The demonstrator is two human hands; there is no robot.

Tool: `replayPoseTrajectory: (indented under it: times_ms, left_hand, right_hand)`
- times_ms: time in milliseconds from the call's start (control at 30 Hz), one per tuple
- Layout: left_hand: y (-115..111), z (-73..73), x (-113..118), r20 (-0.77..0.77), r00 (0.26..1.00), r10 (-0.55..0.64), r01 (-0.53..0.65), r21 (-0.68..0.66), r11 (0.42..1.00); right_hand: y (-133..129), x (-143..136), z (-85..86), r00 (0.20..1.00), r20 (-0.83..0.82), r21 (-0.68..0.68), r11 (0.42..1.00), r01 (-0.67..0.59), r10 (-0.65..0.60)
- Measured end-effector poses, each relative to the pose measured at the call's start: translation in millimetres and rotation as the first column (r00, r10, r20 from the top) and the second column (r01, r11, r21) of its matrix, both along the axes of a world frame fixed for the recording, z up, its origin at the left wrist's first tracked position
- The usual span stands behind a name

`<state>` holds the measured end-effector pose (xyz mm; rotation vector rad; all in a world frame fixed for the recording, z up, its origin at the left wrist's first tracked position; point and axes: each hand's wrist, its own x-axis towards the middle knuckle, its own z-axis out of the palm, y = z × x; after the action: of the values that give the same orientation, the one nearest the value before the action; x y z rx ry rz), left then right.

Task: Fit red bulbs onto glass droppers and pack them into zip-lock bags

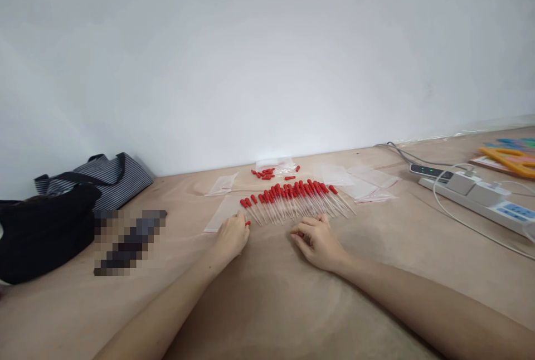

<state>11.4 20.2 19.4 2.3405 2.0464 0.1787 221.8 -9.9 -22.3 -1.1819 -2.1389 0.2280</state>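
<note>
The row of red-capped droppers (295,198) lies at 12 o'clock from both hands, tubes pointing back toward them; the left hand (231,237) pinches a red cap (248,223) at its near-left end, the right hand (316,242) rests loosely curled, empty.

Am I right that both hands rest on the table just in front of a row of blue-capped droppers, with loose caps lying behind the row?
Not quite: the caps are red, not blue. The head view shows the left hand and right hand resting on the table just in front of the row of red-capped droppers, with loose red caps lying behind it.
</note>
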Motion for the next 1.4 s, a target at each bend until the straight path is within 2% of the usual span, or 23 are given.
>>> replayPoseTrajectory:
  times_ms: [200, 267, 300, 333, 400, 500, 567, 600, 733, 800, 867, 967, 1067, 1133, 1267, 1400]
  left_hand:
    - [-6, -2.0, 4, 0.12, 0.991, -0.068, 0.066, 0.017, 0.998]
    - [-9, -7.2, 9, 0.288, 0.953, -0.094, 0.091, 0.025, 0.996]
    - [-11, -10.5, 13, 0.416, 0.904, -0.096, 0.095, 0.023, 0.995]
    - [-12, -13.8, 19, 0.566, 0.821, -0.082, 0.092, 0.011, 0.996]
    - [-16, -19.8, 32, 0.791, 0.611, -0.017, 0.086, -0.045, 0.995]
    - [-20, -25.8, 52, 0.953, 0.287, 0.101, 0.058, -0.123, 0.991]
    - [-21, -28.8, 62, 0.973, 0.189, 0.13, 0.032, -0.138, 0.99]
    - [-21, -30.2, 65, 0.976, 0.171, 0.134, 0.022, -0.139, 0.99]
    - [-21, -34.4, 70, 0.984, 0.129, 0.124, 0.003, -0.126, 0.992]
    - [-21, -34.7, 66, 0.988, 0.118, 0.097, 0.017, -0.1, 0.995]
    - [-23, -34.3, 55, 0.99, 0.132, 0.043, 0.054, -0.051, 0.997]
    - [-23, -34.5, 32, 0.971, 0.229, -0.066, 0.112, 0.041, 0.993]
    - [-23, -35.6, 14, 0.926, 0.354, -0.13, 0.138, 0.086, 0.987]
    - [-23, -36.2, 10, 0.9, 0.407, -0.154, 0.169, 0.092, 0.981]
    - [-22, -37.5, 12, 0.877, 0.43, -0.216, 0.243, 0.118, 0.963]
    - [-22, -39.0, 13, 0.859, 0.437, -0.267, 0.282, 0.151, 0.947]
  right_hand:
    - [-1, -1, 1.4, 1.0, -0.004, -0.003, 1.0, 0.025, -0.025]
    - [-2, -4, 4.7, 0.998, -0.02, -0.029, 0.997, 0.067, -0.067]
    - [-4, -6, 7.2, 0.995, -0.042, -0.06, 0.994, 0.087, -0.089]
    - [-5, -8, 10.0, 0.992, -0.07, -0.102, 0.99, 0.099, -0.106]
    - [-9, -13, 15.7, 0.986, -0.131, -0.207, 0.975, 0.079, -0.107]
    - [-11, -18, 20.4, 0.968, -0.231, -0.337, 0.941, 0.012, -0.095]
    - [-10, -21, 19.3, 0.947, -0.299, -0.388, 0.922, -0.008, -0.118]
    - [-9, -22, 17.5, 0.935, -0.329, -0.404, 0.915, -0.014, -0.131]
    - [-1, -23, 5.6, 0.913, -0.394, -0.423, 0.903, -0.079, -0.105]
    - [2, -21, 0.5, 0.918, -0.391, -0.408, 0.907, -0.103, -0.071]
    - [4, -17, -1.6, 0.93, -0.361, -0.356, 0.931, -0.073, -0.065]
    - [3, -6, 1.2, 0.955, -0.286, -0.222, 0.975, 0.01, -0.074]
    - [1, 2, 5.2, 0.977, -0.212, -0.115, 0.993, -0.001, -0.023]
    - [0, 4, 5.2, 0.981, -0.194, -0.057, 0.998, -0.021, 0.009]
    - [-1, 0, 0.6, 0.983, -0.169, 0.024, 0.997, -0.07, 0.073]
    - [-1, -3, -2.8, 0.985, -0.134, 0.04, 0.994, -0.103, 0.107]
